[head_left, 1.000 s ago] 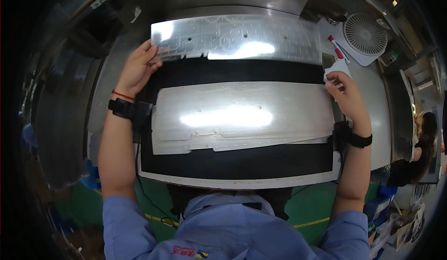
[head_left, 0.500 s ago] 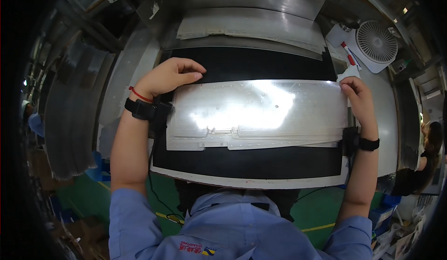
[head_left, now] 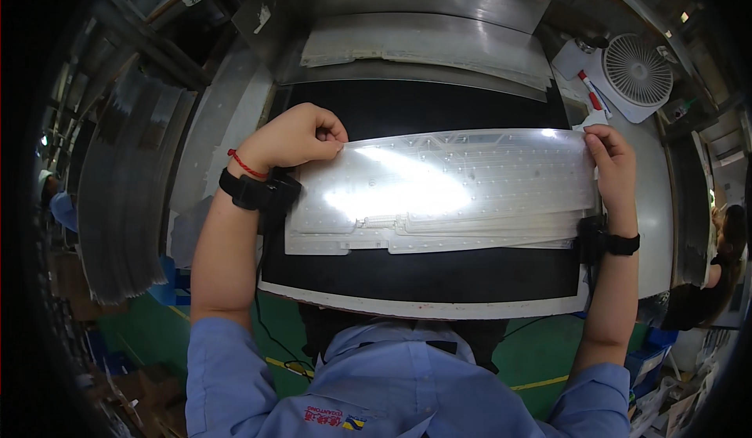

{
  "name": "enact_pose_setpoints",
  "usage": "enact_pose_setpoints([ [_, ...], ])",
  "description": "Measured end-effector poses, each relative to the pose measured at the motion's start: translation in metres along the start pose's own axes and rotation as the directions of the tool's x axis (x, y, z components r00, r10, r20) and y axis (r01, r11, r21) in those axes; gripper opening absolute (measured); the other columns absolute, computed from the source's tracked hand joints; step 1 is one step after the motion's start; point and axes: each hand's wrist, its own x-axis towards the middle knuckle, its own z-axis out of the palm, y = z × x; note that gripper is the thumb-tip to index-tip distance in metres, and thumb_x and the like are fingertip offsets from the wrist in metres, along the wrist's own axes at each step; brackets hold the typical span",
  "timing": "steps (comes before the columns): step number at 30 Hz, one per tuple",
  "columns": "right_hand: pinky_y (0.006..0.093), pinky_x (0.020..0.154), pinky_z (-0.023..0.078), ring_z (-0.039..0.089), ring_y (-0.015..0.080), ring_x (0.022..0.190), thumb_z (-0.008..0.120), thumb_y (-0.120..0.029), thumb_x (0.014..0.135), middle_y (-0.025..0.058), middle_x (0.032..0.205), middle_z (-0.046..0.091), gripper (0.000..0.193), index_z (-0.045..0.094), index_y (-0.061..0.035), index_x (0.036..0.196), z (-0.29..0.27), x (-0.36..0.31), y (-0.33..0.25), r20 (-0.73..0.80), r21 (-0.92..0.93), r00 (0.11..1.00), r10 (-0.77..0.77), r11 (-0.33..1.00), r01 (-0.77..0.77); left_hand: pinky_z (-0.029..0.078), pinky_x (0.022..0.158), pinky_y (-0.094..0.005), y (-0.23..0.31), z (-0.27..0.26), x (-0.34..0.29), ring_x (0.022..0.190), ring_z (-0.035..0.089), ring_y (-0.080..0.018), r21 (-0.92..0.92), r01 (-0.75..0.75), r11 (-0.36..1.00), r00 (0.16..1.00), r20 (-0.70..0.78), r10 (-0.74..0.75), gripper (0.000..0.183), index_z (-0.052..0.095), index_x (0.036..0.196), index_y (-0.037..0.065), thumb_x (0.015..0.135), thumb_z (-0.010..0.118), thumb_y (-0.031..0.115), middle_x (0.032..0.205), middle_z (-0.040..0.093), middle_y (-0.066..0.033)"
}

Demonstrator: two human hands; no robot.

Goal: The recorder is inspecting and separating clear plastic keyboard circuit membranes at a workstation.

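Note:
A stack of thin, translucent plastic sheets with small raised dots and notched near edges lies on a black mat. My left hand pinches the far left part of the top sheet between thumb and fingers. At its far right corner, my right hand grips the same sheet. Its far edge is raised and bowed off the stack, and glare whitens its middle. Each wrist carries a black strap with a small black device.
Behind the mat lies another pile of pale sheets. A white fan and a red marker are at the far right. Tall stacks of grey sheets stand on the left, with more at the right edge.
My left fingers have closed on the sheet's far edge, where they hovered over it before. My right hand has risen slightly, and the top sheet's far edge has lifted.

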Motion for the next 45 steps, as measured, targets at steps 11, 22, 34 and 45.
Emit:
enact_pose_setpoints([
  [11, 0.0191, 0.063, 0.04, 0.051, 0.0042, 0.071, 0.061, -0.007, 0.093, -0.002, 0.087, 0.062, 0.013, 0.066, -0.0009, 0.103, 0.0014, 0.0004, -0.0007, 0.015, -0.006, 1.0, 0.012, 1.0, -0.012, 0.042, 0.061, -0.025, -0.0003, 0.0013, 0.0009, 0.065, 0.051, -0.0092, 0.043, -0.048, 0.998, 0.998, -0.025, 0.049, 0.013, 0.067, 0.08, -0.002, 0.077, 0.063, 0.009, 0.074, 0.06, -0.0026],
  [22, 0.0193, 0.064, 0.04, 0.051, 0.0048, 0.071, 0.062, -0.008, 0.093, -0.0019, 0.086, 0.063, 0.013, 0.066, -0.001, 0.103, 0.001, 0.0, -0.0023, 0.005, -0.027, 1.0, -0.008, 1.0, 0.008, 0.043, 0.061, -0.0248, -0.0015, 0.0003, 0.0018, 0.063, 0.051, -0.0094, 0.029, -0.072, 0.997, 0.997, -0.019, 0.073, 0.016, 0.068, 0.081, -0.002, 0.074, 0.064, 0.011, 0.068, 0.059, -0.0021],
  [34, 0.0195, 0.064, 0.041, 0.051, 0.0051, 0.07, 0.062, -0.008, 0.093, -0.0011, 0.086, 0.063, 0.013, 0.066, -0.0002, 0.103, 0.0015, 0.0001, -0.0024, 0.003, -0.018, 1.0, -0.011, 1.0, 0.011, 0.044, 0.06, -0.0253, -0.0043, 0.0012, 0.0034, 0.062, 0.051, -0.0098, 0.058, -0.073, 0.996, 0.997, -0.022, 0.074, 0.016, 0.068, 0.082, -0.002, 0.075, 0.064, 0.013, 0.068, 0.059, -0.0021],
  [45, 0.0196, 0.064, 0.042, 0.052, 0.0052, 0.071, 0.062, -0.007, 0.093, -0.0011, 0.087, 0.063, 0.013, 0.066, -0.0003, 0.103, 0.0008, -0.0004, -0.003, 0.002, -0.036, 1.0, -0.003, 0.999, 0.003, 0.045, 0.063, -0.0274, -0.003, -0.0001, 0.0018, 0.065, 0.054, -0.0126, 0.065, -0.079, 0.995, 0.997, -0.008, 0.079, 0.016, 0.067, 0.081, -0.002, 0.078, 0.061, 0.013, 0.071, 0.062, -0.0052],
])
